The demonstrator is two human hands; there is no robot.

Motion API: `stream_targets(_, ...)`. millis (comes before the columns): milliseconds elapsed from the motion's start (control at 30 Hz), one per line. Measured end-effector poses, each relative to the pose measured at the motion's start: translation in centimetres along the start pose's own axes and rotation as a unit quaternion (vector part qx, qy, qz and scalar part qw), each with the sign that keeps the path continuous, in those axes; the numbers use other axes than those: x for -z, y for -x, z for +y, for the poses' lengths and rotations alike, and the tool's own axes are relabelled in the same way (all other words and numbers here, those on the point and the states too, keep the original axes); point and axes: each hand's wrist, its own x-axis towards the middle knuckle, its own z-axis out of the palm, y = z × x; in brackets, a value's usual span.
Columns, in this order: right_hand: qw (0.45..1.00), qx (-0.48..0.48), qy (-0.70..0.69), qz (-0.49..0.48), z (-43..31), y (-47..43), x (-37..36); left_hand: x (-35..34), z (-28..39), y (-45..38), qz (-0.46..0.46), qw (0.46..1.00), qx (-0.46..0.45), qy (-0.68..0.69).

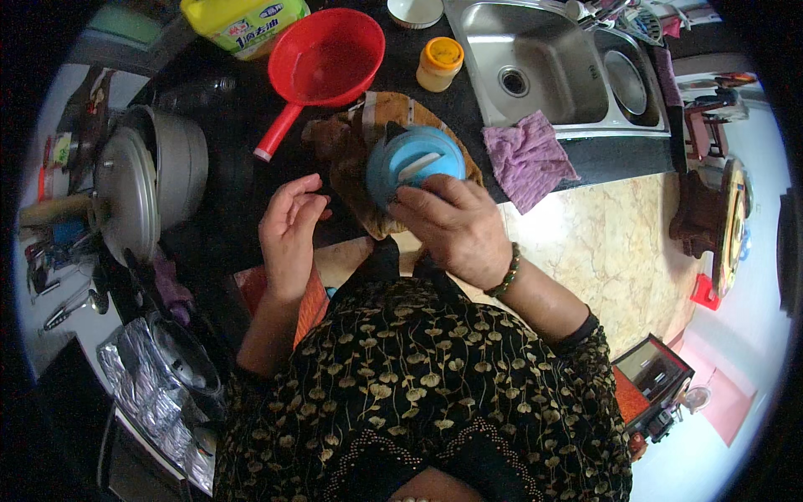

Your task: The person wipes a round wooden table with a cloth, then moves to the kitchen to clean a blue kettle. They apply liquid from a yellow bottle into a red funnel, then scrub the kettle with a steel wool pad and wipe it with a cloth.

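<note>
A round blue plastic lid with a pale bar across its top sits over a brown cloth on the dark counter. What lies under the lid is hidden. My right hand, with a beaded bracelet at the wrist, has its fingers curled onto the lid's near edge. To the left, my left hand is raised in the air with nothing in it, fingers loosely bent and thumb apart. Beyond it a red plastic dipper rests on the counter, its handle pointing towards me.
An orange-lidded jar stands between the dipper and a steel double sink. Over the counter's edge hangs a purple cloth. A large metal pot with a lid is at left, and a yellow detergent jug stands at the back.
</note>
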Motion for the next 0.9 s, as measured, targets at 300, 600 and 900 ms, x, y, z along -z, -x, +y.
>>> stream_targets(300,0.993,0.09,0.044,-0.064,0.6,0.7,-0.3,0.3,-0.3,2.4,0.026,0.999,-0.006,0.037)
stream_targets(600,0.968,0.174,0.136,-0.122,1.0,-2.5,-0.9,0.1,-2.5,7.7,0.137,0.982,-0.001,0.127)
stream_targets(900,0.992,0.109,-0.003,-0.066,-3.0,1.2,0.1,-3.9,-3.1,11.5,0.023,0.988,-0.019,0.15)
